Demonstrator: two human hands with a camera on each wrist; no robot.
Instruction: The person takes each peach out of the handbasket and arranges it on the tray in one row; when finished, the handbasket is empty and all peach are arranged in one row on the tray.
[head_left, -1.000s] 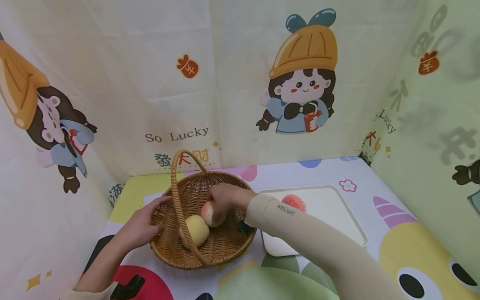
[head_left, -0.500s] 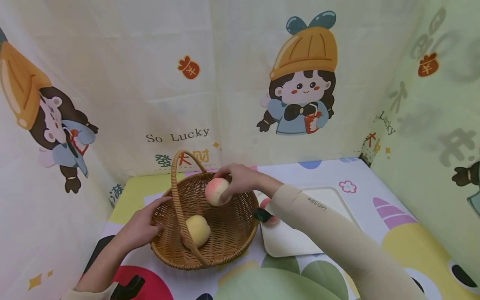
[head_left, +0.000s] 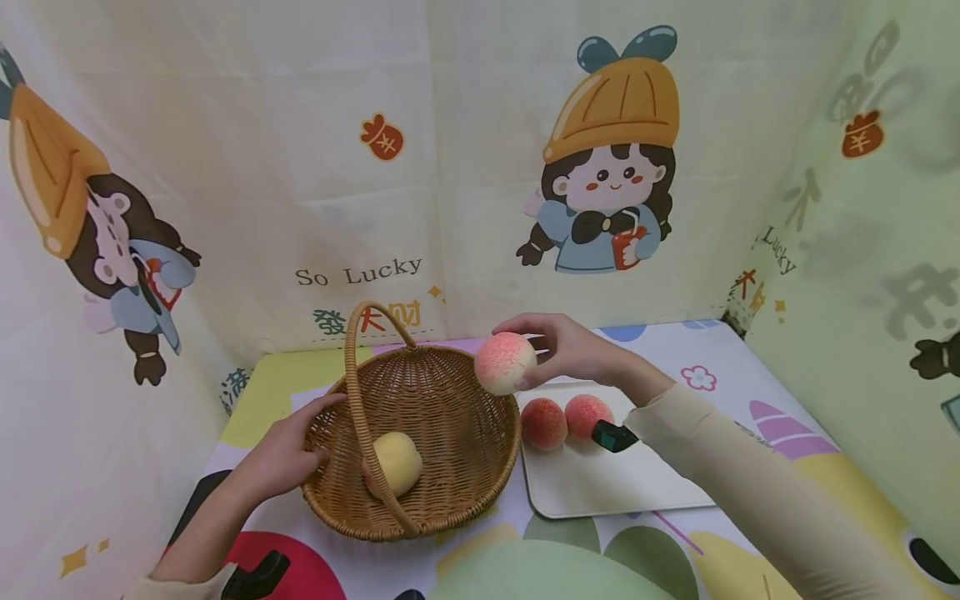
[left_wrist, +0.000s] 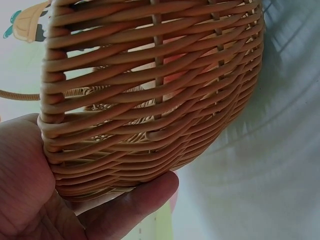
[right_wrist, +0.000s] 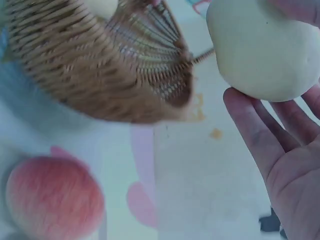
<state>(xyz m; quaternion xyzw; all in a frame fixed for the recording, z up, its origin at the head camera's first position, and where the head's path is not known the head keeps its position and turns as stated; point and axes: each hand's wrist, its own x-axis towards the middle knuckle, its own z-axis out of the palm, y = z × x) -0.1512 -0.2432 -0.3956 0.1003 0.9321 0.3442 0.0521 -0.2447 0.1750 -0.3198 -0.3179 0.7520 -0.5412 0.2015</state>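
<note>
A wicker basket [head_left: 457,450] with an arched handle stands left of centre. My left hand [head_left: 281,446] grips its left rim; the left wrist view shows the thumb and fingers on either side of the woven wall [left_wrist: 150,100]. In the air over the basket's right rim, my right hand [head_left: 577,350] holds a pink-and-cream peach [head_left: 501,365] between thumb and fingers. From the right wrist the peach's pale side [right_wrist: 265,55] shows. One yellow peach [head_left: 400,465] lies inside the basket, partly behind the handle.
A white tray [head_left: 585,487] lies right of the basket, close to its rim. Two reddish peaches [head_left: 543,423] sit side by side near its back left corner. A printed cloth [head_left: 495,575] covers the table, and patterned curtains [head_left: 480,183] stand behind and at both sides.
My right hand has lifted the pink peach out of the basket and carried it up and right, to above the right rim. The left hand has stayed on the basket.
</note>
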